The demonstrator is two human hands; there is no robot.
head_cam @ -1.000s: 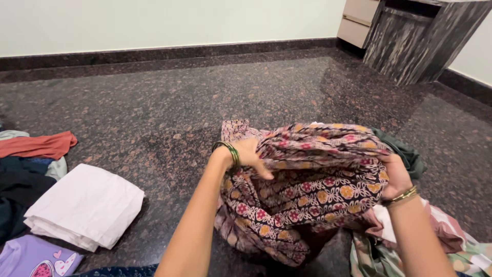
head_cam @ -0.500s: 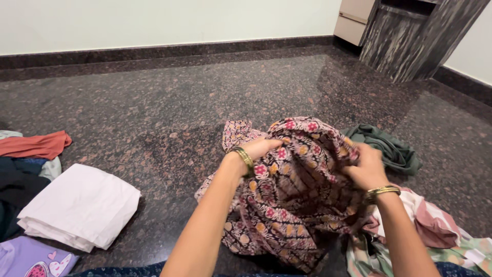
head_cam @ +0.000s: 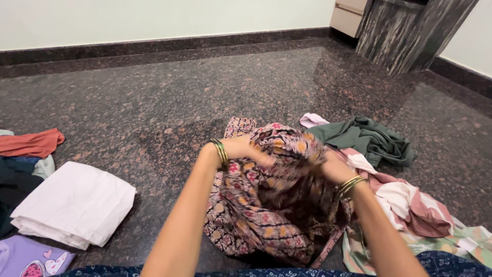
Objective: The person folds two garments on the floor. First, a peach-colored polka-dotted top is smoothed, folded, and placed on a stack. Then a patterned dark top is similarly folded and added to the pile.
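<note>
Since the earlier frame the 2 hands have been drawn closer together, and the patterned garment (head_cam: 266, 205) has been gathered into a tighter, higher bunch between them; the green garment (head_cam: 369, 138) behind it is now seen more fully, and a pale lilac cloth (head_cam: 312, 120) is uncovered at its left edge. The left hand (head_cam: 246, 149) is clenched on the upper left fold of the patterned garment, a set of green and gold bangles being worn at its wrist. The right hand (head_cam: 328, 166) is closed on the upper right fold, its fingers mostly buried in the cloth, with gold bangles at its wrist. The patterned garment is held over the dark speckled stone floor (head_cam: 154, 102), its lower part draped down toward the lap. Just to its right a pink and white striped cloth (head_cam: 410, 205) is spread, touching it at the edge. To the left, well apart, a folded white cloth (head_cam: 77, 202) is laid, with a rust-orange garment (head_cam: 31, 143) behind it and a purple printed garment (head_cam: 31, 259) at the bottom corner. Bare floor is left between the folded white cloth and the patterned garment, and a wide bare stretch is left ahead up to the dark skirting along the white wall (head_cam: 154, 20). A dark streaked cabinet (head_cam: 410, 31) is seen at the far right corner.
</note>
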